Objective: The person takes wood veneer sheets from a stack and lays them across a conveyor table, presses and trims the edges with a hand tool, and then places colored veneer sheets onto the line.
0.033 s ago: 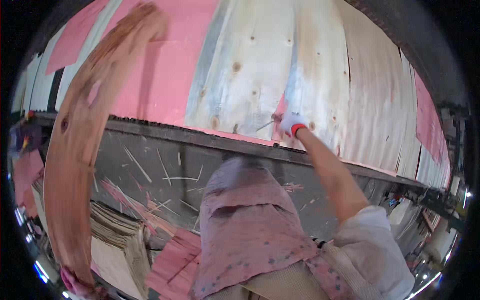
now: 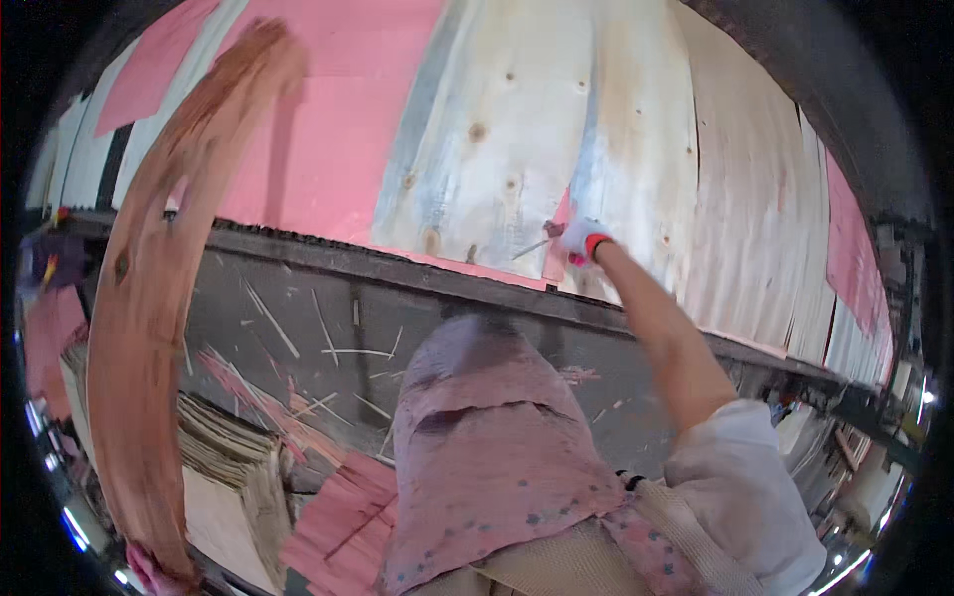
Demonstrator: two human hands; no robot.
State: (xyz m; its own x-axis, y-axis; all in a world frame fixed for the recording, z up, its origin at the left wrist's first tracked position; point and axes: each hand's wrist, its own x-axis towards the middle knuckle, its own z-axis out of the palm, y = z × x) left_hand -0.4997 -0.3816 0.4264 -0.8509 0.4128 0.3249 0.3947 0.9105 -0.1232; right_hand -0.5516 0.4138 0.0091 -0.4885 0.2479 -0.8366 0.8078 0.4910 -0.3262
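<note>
My left hand [image 2: 149, 571], in a pink glove at the lower left rim, is closed on the lower end of a long reddish-brown strip of wood veneer [image 2: 139, 338]. The strip stands up past the table edge, its far end over the pink sheets [image 2: 348, 129]. My right hand [image 2: 584, 240], in a white glove with a red cuff, is closed on a thin, knife-like tool [image 2: 532, 249] whose narrow end points down to the left. It rests at the near edge of the pale veneer sheets [image 2: 507, 149], beside a narrow pink gap between them.
The dark table edge [image 2: 447, 274] runs across the view. On the grey floor [image 2: 328, 298] lie thin wood scraps. Stacked veneer sheets [image 2: 229, 457] and pink pieces [image 2: 348, 517] lie at the lower left. My flowered pink apron [image 2: 497, 447] fills the lower middle.
The far end of the veneer strip has swung slightly left over the pink sheets. The right hand with the tool stays at nearly the same spot on the pale sheets.
</note>
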